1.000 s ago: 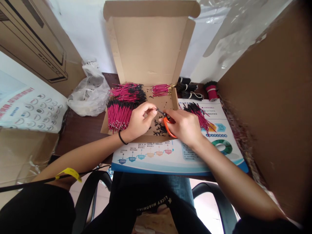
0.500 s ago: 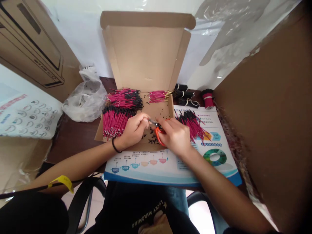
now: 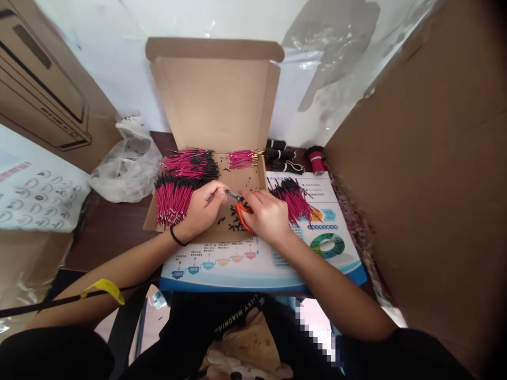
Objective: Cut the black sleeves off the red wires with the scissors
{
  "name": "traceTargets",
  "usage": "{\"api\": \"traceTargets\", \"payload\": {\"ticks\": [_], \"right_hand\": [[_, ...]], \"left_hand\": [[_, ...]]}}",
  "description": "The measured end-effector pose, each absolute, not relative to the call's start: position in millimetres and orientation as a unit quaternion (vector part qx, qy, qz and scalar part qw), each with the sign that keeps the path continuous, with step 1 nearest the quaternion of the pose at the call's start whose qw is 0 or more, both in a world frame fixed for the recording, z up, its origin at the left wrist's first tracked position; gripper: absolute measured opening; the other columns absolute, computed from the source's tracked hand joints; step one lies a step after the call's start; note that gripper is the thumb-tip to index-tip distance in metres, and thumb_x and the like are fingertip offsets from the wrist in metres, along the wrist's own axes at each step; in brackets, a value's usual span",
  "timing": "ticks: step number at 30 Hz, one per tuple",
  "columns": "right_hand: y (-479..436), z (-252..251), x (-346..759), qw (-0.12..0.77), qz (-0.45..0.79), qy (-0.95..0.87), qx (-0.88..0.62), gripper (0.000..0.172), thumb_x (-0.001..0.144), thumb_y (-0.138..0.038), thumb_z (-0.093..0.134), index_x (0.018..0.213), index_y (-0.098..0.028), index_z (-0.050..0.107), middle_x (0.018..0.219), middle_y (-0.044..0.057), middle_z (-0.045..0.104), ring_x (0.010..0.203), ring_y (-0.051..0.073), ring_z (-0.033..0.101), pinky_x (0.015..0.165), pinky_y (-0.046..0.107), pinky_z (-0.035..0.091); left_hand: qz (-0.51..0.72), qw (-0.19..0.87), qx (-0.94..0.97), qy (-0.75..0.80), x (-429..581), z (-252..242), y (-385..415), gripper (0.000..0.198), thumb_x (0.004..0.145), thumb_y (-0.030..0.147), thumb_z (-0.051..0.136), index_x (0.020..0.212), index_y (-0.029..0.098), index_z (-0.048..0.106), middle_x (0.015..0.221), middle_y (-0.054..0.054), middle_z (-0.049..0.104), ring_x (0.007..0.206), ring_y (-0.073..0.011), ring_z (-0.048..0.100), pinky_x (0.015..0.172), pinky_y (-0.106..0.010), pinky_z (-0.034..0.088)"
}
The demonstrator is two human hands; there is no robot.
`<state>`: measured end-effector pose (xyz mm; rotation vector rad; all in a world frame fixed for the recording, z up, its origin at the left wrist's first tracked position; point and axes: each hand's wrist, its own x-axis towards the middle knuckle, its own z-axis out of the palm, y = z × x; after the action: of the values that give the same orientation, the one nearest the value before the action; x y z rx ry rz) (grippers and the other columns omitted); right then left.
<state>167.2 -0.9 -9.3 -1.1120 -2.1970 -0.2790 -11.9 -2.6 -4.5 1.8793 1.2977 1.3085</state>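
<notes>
Fingers (image 3: pixel 219 191) of the left hand (image 3: pixel 202 209) are pinched together right at the tips of the orange-handled snips (image 3: pixel 241 214), though whatever they pinch is too small to tell. Fingers (image 3: pixel 259 205) of the right hand (image 3: pixel 269 216) are curled closed around the snips' orange handles. Both hands sit over the floor of an open cardboard box (image 3: pixel 209 100), with loose black bits (image 3: pixel 232 222) scattered under them. Just left of the left hand lies a red wire bundle (image 3: pixel 172 200) with black ends, and each wire looks light, thin and floppy, so a pinch near the end seems the sensible hold, with the bundle easy to disturb. Farther in the box are a second wire bundle (image 3: pixel 190 164) and a gold-tipped wire bunch (image 3: pixel 242 159) against the back edge. A loose wire pile (image 3: pixel 291 201) lies on a printed brochure (image 3: pixel 257 266) beside the right hand, and the brochure's near edge overhangs the desk (image 3: pixel 111 243) slightly. Behind the box are black wire bundles (image 3: pixel 279 155) and a red banded bundle (image 3: pixel 317 160). A plastic bag (image 3: pixel 127 171) is on the left and a cardboard panel (image 3: pixel 412 158) walls off the right, so sideways room looks tight on that side.
</notes>
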Motion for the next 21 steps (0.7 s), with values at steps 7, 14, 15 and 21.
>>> {"api": "traceTargets", "payload": {"ticks": [7, 14, 15, 21], "right_hand": [[-2.2, -9.2, 167.6, 0.331, -0.1, -0.84, -0.417, 0.023, 0.087, -0.024, 0.052, 0.102, -0.017, 0.069, 0.073, 0.0, 0.07, 0.073, 0.014, 0.062, 0.061, 0.026, 0.038], [-3.2, -8.1, 167.7, 0.324, -0.109, -0.845, -0.411, 0.025, 0.089, -0.026, 0.05, 0.104, -0.016, 0.067, 0.072, 0.001, 0.069, 0.071, 0.014, 0.06, 0.062, 0.027, 0.038], [-3.6, -8.1, 167.6, 0.323, -0.109, -0.844, -0.413, 0.025, 0.089, -0.026, 0.049, 0.103, -0.016, 0.067, 0.072, 0.001, 0.069, 0.072, 0.014, 0.06, 0.061, 0.027, 0.037], [-5.7, -6.1, 166.1, 0.272, -0.104, -0.857, -0.426, 0.027, 0.089, -0.027, 0.046, 0.102, -0.017, 0.067, 0.075, 0.005, 0.069, 0.071, 0.016, 0.058, 0.056, 0.028, 0.031]], "left_hand": [[0.471, 0.215, 0.707, 0.482, -12.5, -3.0, -3.7, 0.019, 0.092, 0.028, 0.047, 0.083, 0.018, 0.06, 0.073, -0.001, 0.063, 0.065, -0.0116, 0.057, 0.059, -0.023, 0.044], [0.475, 0.203, 0.723, 0.459, -15.0, -3.3, -2.4, 0.018, 0.093, 0.024, 0.045, 0.084, 0.018, 0.06, 0.074, -0.001, 0.063, 0.068, -0.0116, 0.058, 0.064, -0.024, 0.046], [0.474, 0.204, 0.722, 0.46, -14.8, -3.0, -2.8, 0.019, 0.093, 0.024, 0.045, 0.084, 0.018, 0.06, 0.074, -0.001, 0.063, 0.068, -0.0115, 0.058, 0.064, -0.024, 0.046], [0.484, 0.203, 0.719, 0.455, -12.4, -0.9, -3.8, 0.018, 0.09, 0.023, 0.046, 0.081, 0.017, 0.06, 0.072, -0.001, 0.063, 0.064, -0.011, 0.057, 0.059, -0.023, 0.044]]}}
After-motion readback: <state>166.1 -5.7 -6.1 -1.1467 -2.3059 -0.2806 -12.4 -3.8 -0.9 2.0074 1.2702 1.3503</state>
